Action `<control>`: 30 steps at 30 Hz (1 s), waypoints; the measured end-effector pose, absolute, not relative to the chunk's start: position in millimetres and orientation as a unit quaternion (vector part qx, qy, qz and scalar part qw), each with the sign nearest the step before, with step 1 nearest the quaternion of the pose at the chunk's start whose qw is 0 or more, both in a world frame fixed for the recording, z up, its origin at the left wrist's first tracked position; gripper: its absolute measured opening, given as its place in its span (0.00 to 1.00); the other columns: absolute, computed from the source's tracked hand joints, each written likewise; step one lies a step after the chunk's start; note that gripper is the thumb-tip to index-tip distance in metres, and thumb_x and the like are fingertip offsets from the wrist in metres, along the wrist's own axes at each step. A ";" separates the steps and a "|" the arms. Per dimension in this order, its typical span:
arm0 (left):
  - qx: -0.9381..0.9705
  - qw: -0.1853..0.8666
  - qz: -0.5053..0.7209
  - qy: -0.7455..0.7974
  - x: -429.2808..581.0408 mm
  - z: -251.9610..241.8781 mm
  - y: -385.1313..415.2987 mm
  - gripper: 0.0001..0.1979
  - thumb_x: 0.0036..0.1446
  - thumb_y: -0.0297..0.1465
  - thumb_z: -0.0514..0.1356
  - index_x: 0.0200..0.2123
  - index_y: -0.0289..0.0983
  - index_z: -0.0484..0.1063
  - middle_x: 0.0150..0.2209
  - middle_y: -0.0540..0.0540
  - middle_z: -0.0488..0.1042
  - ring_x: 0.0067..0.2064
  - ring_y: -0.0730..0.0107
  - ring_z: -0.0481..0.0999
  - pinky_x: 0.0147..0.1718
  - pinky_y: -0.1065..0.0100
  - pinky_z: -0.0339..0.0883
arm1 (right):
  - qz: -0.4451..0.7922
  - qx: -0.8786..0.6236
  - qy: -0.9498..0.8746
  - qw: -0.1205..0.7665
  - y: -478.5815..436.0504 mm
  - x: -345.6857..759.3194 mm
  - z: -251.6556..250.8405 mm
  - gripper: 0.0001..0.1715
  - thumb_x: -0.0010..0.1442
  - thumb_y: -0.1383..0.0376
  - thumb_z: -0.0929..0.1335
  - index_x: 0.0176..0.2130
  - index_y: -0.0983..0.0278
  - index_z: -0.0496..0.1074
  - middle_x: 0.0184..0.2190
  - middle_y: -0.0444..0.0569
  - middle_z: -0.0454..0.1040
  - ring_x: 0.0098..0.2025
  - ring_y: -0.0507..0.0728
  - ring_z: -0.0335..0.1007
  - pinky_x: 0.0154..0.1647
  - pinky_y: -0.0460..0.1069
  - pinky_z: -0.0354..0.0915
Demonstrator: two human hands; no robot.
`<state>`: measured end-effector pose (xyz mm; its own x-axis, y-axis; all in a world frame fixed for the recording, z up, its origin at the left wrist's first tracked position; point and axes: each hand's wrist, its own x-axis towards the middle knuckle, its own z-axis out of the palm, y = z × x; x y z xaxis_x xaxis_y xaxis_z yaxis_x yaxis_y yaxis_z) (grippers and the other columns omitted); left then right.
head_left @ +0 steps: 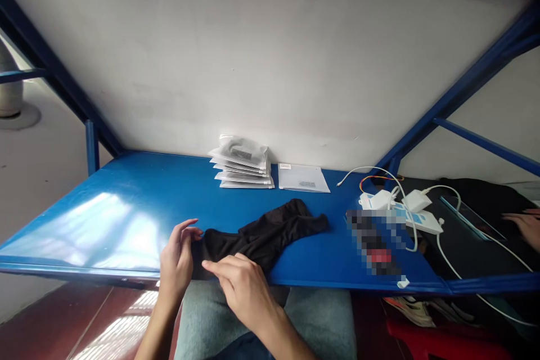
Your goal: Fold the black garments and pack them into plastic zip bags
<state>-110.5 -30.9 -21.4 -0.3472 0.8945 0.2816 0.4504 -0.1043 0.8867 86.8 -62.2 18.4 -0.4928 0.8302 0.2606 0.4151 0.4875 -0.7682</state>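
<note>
A black fabric garment [274, 230], apparently a pair of underwear, lies loosely spread and wrinkled across the front of the blue table. At its left end, my left hand [178, 259] has loosely curved fingers, held apart, with the fingertips beside the fabric's edge. My right hand [244, 289] reaches over the lower left part of the garment. Its fingers are bent together on the cloth near the table's front edge, the index finger pointing left. The right hand hides part of the fabric beneath it.
Near the wall stands a stack of frosted zip bags [242, 166], with one flat bag [302, 178] beside it. On the right are a power strip [422, 220] with chargers, white cables, a phone [472, 218] and another person's hand [525, 228]. Blue frame bars [415, 129] flank the table.
</note>
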 end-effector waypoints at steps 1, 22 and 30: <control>0.528 0.212 0.521 0.636 -110.5 -21.8 -30.2 0.19 0.71 0.44 0.49 0.54 0.39 0.70 0.38 0.46 0.78 0.38 0.64 0.79 0.41 0.64 0.72 | 0.367 -0.374 -0.769 0.366 -60.9 89.7 24.6 0.23 0.73 0.71 0.62 0.58 0.51 0.76 0.45 0.43 0.82 0.46 0.55 0.77 0.50 0.49 0.72; 0.552 0.168 0.459 0.676 -108.0 -30.2 -24.9 0.22 0.68 0.48 0.52 0.54 0.40 0.71 0.41 0.43 0.81 0.39 0.60 0.83 0.39 0.64 0.75 | 0.228 -0.495 -0.812 0.212 -32.9 118.5 14.7 0.38 0.69 0.57 0.69 0.73 0.55 0.56 0.74 0.54 0.54 0.75 0.67 0.47 0.74 0.67 0.52; 0.570 0.154 0.432 0.682 -106.0 -32.4 -22.7 0.22 0.67 0.48 0.53 0.54 0.40 0.71 0.42 0.43 0.82 0.40 0.58 0.84 0.41 0.62 0.76 | 0.396 -0.488 -0.696 0.346 -23.4 135.3 30.2 0.31 0.75 0.67 0.57 0.72 0.47 0.55 0.73 0.43 0.58 0.73 0.59 0.55 0.71 0.59 0.60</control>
